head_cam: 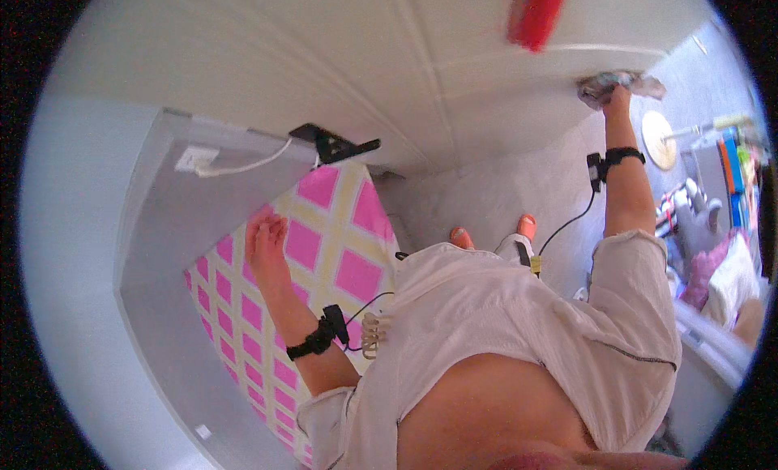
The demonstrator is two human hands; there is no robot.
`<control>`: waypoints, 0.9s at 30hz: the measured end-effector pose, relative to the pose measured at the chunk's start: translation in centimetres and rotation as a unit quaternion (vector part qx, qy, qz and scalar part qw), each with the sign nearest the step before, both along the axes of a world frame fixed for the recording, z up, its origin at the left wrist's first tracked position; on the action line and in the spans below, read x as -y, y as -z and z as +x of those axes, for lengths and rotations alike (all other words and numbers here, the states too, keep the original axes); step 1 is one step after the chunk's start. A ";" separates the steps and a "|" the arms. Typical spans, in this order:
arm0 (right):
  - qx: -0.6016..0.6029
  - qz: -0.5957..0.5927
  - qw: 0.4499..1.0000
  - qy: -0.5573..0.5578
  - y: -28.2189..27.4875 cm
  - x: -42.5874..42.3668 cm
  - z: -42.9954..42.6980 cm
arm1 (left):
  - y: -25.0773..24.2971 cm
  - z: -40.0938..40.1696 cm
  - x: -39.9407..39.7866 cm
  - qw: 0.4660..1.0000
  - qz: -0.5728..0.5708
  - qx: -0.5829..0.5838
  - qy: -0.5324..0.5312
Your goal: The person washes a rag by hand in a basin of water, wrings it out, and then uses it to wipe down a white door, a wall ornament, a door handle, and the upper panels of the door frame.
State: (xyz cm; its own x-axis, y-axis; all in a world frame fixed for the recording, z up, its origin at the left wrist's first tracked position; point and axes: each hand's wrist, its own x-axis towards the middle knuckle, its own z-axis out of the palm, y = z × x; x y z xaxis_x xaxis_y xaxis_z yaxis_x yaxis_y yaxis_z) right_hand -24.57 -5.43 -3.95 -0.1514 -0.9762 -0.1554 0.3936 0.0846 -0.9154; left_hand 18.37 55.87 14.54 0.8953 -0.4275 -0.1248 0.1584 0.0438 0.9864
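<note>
At the far right my right hand [620, 94] grips a crumpled, greyish cloth [595, 88]. The cloth lies against the lower part of a large cream panel [504, 99] with raised lines, which looks like the front of a cabinet or appliance. My left hand [265, 236] hangs over a pink-and-cream checked cover [358, 275], fingers loosely bent, with nothing visible in it. Whether it touches the cover cannot be told. Each forearm wears a black strap with a small cabled device.
A white cable [243, 167] runs from a wall socket [196, 158] towards a black bracket-like object [334, 145]. A blurred red strip [538, 14] shows at the top. On the right stand a round white base [658, 140], a grey plush toy [699, 224] and piled goods.
</note>
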 end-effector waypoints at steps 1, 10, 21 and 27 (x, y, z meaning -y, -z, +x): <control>-0.042 -0.042 0.998 0.026 1.8 0.1 1.0 | 0.1 -0.2 -0.2 1.000 0.004 -0.004 -0.021; 0.136 0.261 0.909 -0.295 10.3 -21.9 24.4 | 1.8 -1.2 -2.6 0.999 -0.007 -0.011 -0.053; 0.146 0.238 0.833 -0.478 -4.7 -30.0 31.1 | 5.3 -1.2 -7.3 0.991 -0.067 -0.038 -0.105; -0.328 -0.240 0.764 -0.502 -17.8 -31.1 28.7 | 4.1 -1.7 -4.2 0.993 -0.077 -0.045 -0.080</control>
State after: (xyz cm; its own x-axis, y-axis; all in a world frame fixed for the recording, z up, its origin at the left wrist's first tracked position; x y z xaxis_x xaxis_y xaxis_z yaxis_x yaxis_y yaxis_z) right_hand 4.12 25.69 13.89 0.8184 -0.5728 0.0456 -0.2045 -0.3645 -0.9085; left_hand 16.71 60.08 10.42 0.9414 -0.3016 -0.1512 0.2245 0.2252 0.9481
